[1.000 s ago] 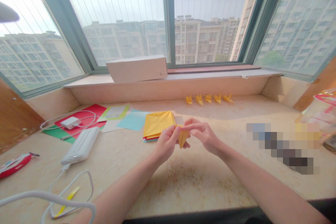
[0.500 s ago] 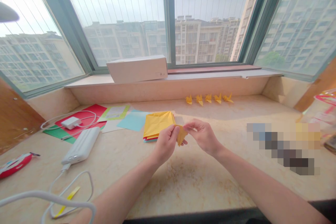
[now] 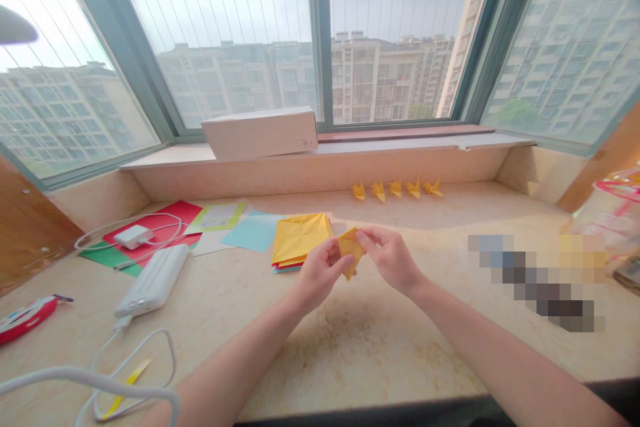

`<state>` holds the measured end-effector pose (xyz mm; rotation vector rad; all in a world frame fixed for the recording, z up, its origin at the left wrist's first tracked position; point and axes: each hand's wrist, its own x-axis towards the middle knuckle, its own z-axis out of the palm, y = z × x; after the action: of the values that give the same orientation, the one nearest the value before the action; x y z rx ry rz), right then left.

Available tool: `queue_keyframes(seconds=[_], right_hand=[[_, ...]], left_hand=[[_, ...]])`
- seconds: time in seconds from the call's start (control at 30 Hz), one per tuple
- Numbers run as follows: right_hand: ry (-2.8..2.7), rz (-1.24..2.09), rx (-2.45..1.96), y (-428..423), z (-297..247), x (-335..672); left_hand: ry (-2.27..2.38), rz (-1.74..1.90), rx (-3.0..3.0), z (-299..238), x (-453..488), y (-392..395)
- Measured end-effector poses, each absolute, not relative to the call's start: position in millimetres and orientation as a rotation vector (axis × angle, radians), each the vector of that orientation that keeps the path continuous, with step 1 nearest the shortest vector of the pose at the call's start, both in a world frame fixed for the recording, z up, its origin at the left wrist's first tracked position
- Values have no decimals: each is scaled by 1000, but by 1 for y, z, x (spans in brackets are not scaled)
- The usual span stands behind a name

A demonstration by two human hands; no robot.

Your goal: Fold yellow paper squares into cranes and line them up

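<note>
A small folded piece of yellow origami paper (image 3: 352, 248) is held up between my two hands above the stone counter. My left hand (image 3: 321, 270) is closed on its left side, with the thumb lying across the front. At the upper right edge, my right hand (image 3: 393, 257) pinches the same paper between thumb and fingers. Just behind my left hand lies a stack of folded paper squares (image 3: 301, 237), yellow on top with red and blue edges below. Several yellow paper cranes (image 3: 395, 189) stand in a row near the back wall.
Loose red paper (image 3: 187, 213) and light blue sheets (image 3: 256, 230) lie at the left, with a white charger (image 3: 134, 236) and power bank (image 3: 153, 280). A red-and-white cutter-like tool (image 3: 30, 320) sits far left. A white box (image 3: 260, 133) rests on the sill. A pixelated patch hides something at right.
My left thumb has shifted lower across the yellow paper, and more of the paper's upper part shows. Both hands stay close together, slightly further right on the paper.
</note>
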<state>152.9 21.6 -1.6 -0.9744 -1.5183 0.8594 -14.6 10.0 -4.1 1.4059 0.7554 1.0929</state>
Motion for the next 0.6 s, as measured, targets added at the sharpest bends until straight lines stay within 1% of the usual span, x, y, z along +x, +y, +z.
queue_keyframes(seconds=[0.1,0.3,0.43,0.6], right_hand=[[-1436,960,-910,25,-6,154],[-1736,648,-946,25,-8,154],[-1823,633,-940,21,-7,151],[-1837,590,-940,21,-5,152]], left_hand=[[754,1101,1411,-7,-15,13],[855,1220,1397,-9,-18,18],[891,1187,1397,-5,-18,15],[829,1191,1247,-2,-17,13]])
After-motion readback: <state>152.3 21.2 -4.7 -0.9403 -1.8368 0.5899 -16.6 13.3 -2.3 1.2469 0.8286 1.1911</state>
